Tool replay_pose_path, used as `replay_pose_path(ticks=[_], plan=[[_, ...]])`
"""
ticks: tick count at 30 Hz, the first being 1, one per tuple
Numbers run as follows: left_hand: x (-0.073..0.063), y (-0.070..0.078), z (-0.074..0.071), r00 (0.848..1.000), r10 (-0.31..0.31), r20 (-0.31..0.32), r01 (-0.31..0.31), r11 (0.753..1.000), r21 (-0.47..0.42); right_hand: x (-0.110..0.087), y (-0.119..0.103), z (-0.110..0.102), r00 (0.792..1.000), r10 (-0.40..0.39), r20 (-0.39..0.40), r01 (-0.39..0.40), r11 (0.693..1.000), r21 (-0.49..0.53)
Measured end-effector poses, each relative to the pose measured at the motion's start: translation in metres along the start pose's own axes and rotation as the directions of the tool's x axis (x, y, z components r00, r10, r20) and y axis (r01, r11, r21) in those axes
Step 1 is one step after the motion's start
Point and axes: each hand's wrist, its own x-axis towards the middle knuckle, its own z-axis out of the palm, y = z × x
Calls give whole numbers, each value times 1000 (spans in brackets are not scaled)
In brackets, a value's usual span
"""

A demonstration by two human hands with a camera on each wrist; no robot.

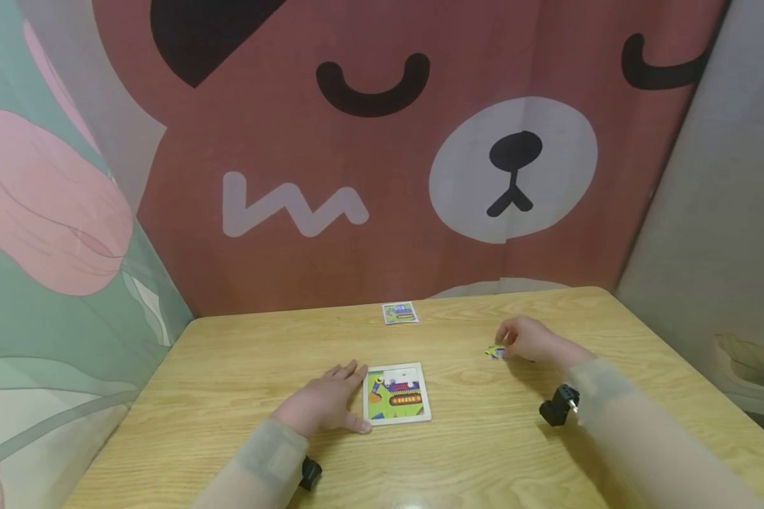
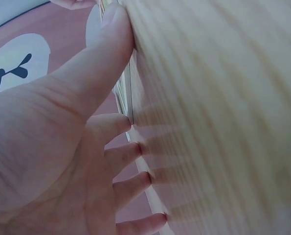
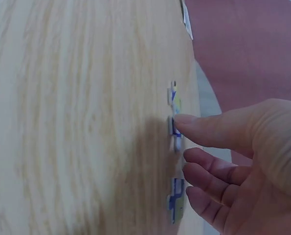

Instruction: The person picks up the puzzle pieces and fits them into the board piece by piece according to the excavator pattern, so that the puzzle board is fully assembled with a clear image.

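On the wooden table, a jigsaw puzzle [image 1: 396, 397] with a digger picture lies in a white-edged tray [image 1: 424, 417], with a pale unfilled patch near its top. My left hand [image 1: 331, 400] rests at the tray's left side, fingers spread; its thumb [image 2: 111, 29] lies along the edge. To the right, my right hand [image 1: 530, 341] reaches down to loose puzzle pieces [image 1: 493, 351]. Its thumb [image 3: 187, 119] touches one, the other visible fingers curl loosely, and the index finger is hidden in the right wrist view. I cannot tell whether the hand pinches this piece.
A small picture card [image 1: 400, 313] of the same digger lies near the table's back edge. Another loose piece [image 3: 176, 200] sits under my right fingers. Fabric with a printed bear [image 1: 471, 261] hangs right behind the table [image 1: 261, 353].
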Motion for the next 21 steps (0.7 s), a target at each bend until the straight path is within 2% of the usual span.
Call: replay_pose_path(ticks=[4,11,16,21], plan=[[0,-1,0,1000,6,-4,-6,1000,0,1,5,3,1000,-2,8,2,1000,3],[-1,0,0,1000,3,-3,-3,1000,-10,2,7,7,999,-16,-46,16,1000,-10],[-2,1,-2,1000,-7,-1,7,1000,-18,4,0,10,998,9,-55,-7,999,38],[-3,2,-2,1000,-7,2,7,1000,-17,7,-12,15,998,-27,-60,31,998,61]])
